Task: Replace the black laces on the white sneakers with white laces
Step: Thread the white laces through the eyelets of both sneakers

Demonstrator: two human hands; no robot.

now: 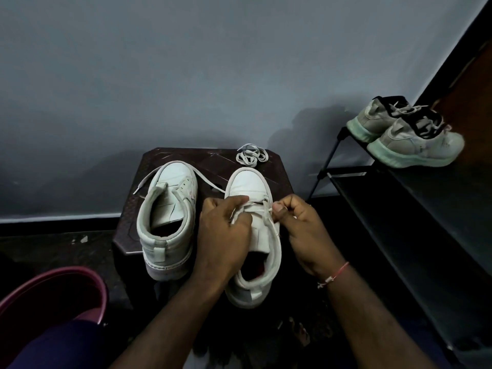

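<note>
Two white high-top sneakers stand on a dark brown stool, toes toward the wall. The left sneaker has no lace in its upper eyelets. The right sneaker overhangs the stool's near edge. A white lace crosses its lower eyelets, and one end trails left over the stool past the left sneaker's toe. My left hand lies on the tongue and pinches the lace. My right hand pinches the other lace end at the shoe's right side. A coiled white lace lies at the stool's back edge.
A black shoe rack stands to the right, with a pair of grey-white sneakers on its top shelf. A maroon tub sits at the lower left on the dark floor. A grey wall rises behind the stool.
</note>
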